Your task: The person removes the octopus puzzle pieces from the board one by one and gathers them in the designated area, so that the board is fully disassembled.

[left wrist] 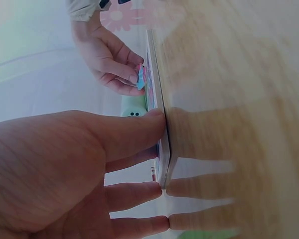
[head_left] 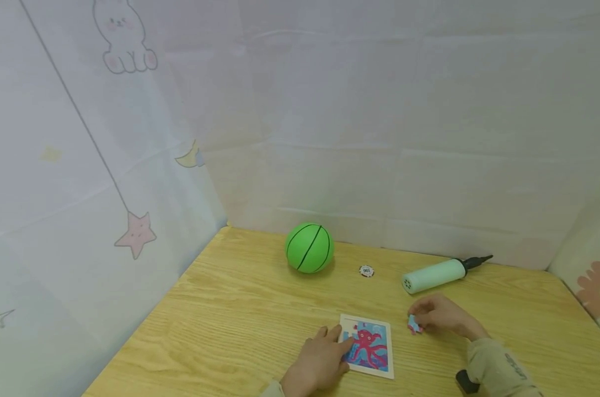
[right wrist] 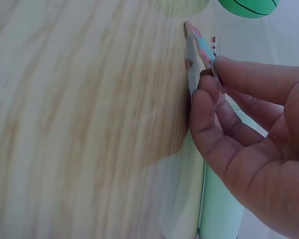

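Note:
A square puzzle board with a red octopus on blue lies near the table's front edge. My left hand rests on its left side, fingers straight, fingertips pressing the board flat. To the right, my right hand pinches a small blue and pink puzzle piece against the table top. In the right wrist view the piece is tilted on edge between thumb and fingertips.
A green ball with black lines sits at the back of the wooden table. A small round token and a pale green hand pump lie behind the hands. Printed fabric walls enclose the table on three sides.

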Demonstrator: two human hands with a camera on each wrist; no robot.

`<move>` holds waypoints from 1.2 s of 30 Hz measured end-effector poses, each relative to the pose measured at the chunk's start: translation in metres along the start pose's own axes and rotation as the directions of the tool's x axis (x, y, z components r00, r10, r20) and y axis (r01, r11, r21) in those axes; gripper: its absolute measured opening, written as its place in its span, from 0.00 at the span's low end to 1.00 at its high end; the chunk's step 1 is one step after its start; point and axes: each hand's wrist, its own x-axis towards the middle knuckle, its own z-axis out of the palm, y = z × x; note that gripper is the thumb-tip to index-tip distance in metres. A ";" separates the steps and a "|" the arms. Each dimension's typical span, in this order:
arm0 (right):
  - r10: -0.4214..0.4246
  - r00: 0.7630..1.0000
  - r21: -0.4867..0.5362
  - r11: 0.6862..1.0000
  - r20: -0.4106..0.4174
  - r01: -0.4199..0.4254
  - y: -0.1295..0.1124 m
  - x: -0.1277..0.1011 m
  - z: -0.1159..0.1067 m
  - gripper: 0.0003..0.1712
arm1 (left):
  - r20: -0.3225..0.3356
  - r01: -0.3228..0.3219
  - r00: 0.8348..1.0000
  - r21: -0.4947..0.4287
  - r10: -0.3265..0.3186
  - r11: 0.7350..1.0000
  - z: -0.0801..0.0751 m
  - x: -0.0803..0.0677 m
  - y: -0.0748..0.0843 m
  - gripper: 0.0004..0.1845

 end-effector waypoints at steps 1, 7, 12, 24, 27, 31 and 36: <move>-0.005 1.000 -0.022 1.000 -0.006 0.004 -0.001 0.000 0.001 0.14 | 0.000 0.001 1.000 -0.001 -0.001 1.000 0.000 0.000 0.000 0.25; -0.022 0.999 -0.146 0.989 -0.035 0.016 -0.006 0.000 0.005 0.09 | -0.009 -0.001 1.000 0.011 0.001 1.000 0.001 0.000 0.001 0.25; -0.016 0.998 -0.222 0.975 -0.063 0.001 -0.007 0.001 0.007 0.07 | -0.023 -0.006 1.000 0.025 0.006 1.000 0.001 0.000 0.001 0.26; -0.033 0.997 -0.242 0.970 -0.072 0.014 -0.005 0.003 0.006 0.05 | -0.027 0.000 1.000 0.023 0.000 1.000 0.000 -0.001 0.002 0.26; -0.037 0.997 -0.212 0.977 -0.063 0.023 -0.003 0.004 0.005 0.06 | -0.029 0.003 1.000 0.019 -0.003 1.000 0.000 -0.001 0.002 0.26; -0.028 0.997 -0.158 0.987 -0.071 0.017 -0.001 0.004 0.002 0.09 | -0.025 0.006 1.000 0.022 -0.005 1.000 0.001 0.000 0.002 0.26; -0.010 0.995 -0.088 0.996 -0.095 0.002 -0.005 0.005 -0.001 0.15 | -0.015 0.013 1.000 0.015 -0.013 1.000 0.003 0.001 0.001 0.26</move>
